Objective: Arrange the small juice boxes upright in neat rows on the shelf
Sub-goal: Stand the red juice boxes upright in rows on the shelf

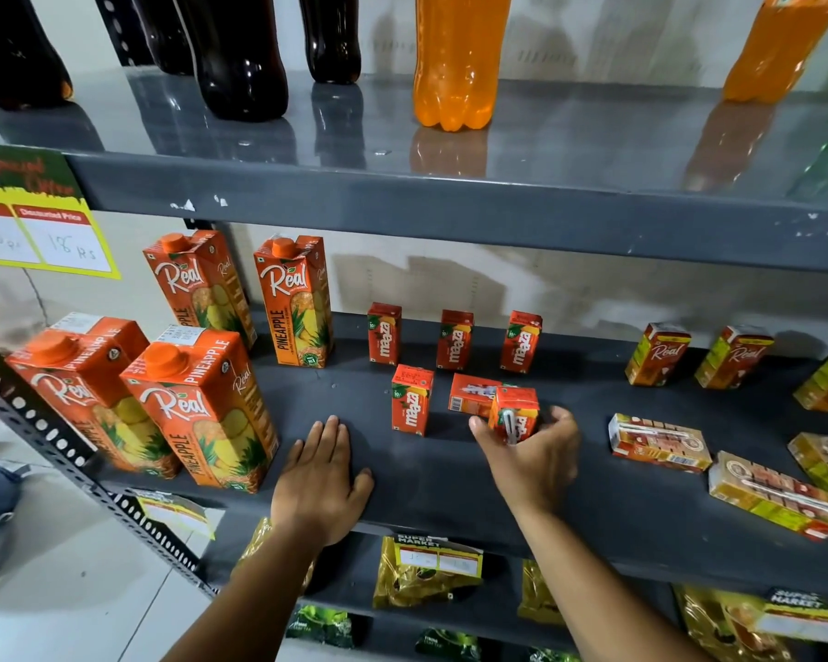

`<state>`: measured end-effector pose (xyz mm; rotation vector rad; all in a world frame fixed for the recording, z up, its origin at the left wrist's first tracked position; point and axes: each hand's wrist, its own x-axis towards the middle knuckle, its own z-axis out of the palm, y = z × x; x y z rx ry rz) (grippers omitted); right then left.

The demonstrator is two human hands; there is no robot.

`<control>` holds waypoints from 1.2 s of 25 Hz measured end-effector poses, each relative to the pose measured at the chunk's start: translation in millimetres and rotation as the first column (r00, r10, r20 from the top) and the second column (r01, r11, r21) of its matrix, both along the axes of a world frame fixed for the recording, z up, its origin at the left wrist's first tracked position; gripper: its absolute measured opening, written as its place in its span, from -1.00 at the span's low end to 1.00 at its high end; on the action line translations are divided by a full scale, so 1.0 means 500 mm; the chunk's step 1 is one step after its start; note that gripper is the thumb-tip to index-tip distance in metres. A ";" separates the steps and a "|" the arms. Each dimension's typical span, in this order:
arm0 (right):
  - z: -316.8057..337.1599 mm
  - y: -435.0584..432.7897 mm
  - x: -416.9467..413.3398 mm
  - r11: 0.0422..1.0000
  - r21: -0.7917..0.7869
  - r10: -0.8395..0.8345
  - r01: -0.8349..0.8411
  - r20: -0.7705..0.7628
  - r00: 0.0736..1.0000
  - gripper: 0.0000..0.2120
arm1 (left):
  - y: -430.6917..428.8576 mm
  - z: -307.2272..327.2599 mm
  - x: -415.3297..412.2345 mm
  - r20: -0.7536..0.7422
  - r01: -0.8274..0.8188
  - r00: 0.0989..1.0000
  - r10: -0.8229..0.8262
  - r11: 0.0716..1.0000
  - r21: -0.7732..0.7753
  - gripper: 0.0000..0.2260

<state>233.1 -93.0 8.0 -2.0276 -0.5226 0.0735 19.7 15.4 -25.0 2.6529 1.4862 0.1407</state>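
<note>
Three small red Maaza juice boxes (454, 340) stand upright in a back row on the dark grey shelf (450, 494). In front of them a fourth Maaza box (411, 399) stands upright at the left, and another (472, 395) lies flat beside it. My right hand (531, 453) grips one more Maaza box (515, 414), upright, just in front of the lying one. My left hand (321, 480) rests flat on the shelf, fingers spread, holding nothing. To the right, two small Real boxes (658, 354) stand upright and several others (658, 442) lie flat.
Tall Real pineapple cartons (202, 408) fill the shelf's left side. The shelf above holds dark cola bottles (240, 54) and orange soda bottles (455, 59). A price sign (39, 217) hangs at left. Gold and green packets (421, 570) sit on the shelf below.
</note>
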 end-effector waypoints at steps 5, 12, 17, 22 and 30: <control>0.136 -0.014 0.065 0.874 -0.366 0.337 -0.320 -0.017 0.941 -0.57 | 0.001 -0.002 0.001 0.003 -0.002 1.000 0.002 1.000 0.007 -0.23; 0.262 0.005 0.125 0.189 -0.900 0.927 -0.393 0.032 0.374 -0.40 | 0.002 -0.005 0.001 0.007 -0.009 1.000 0.009 1.000 0.000 -0.26; 0.264 0.000 0.148 0.063 -0.973 0.996 -0.224 0.074 -0.041 -0.46 | 0.000 0.000 -0.001 0.019 -0.003 1.000 0.003 1.000 -0.003 -0.28; 0.277 0.009 0.137 0.087 -0.889 0.973 -0.449 -0.019 0.228 -0.12 | -0.001 0.000 0.000 0.012 0.000 1.000 0.000 1.000 0.004 -0.23; 0.214 0.191 0.041 0.102 -0.963 0.848 -0.248 -0.046 0.528 -0.53 | -0.002 0.000 0.000 0.023 -0.005 1.000 0.005 1.000 0.001 -0.24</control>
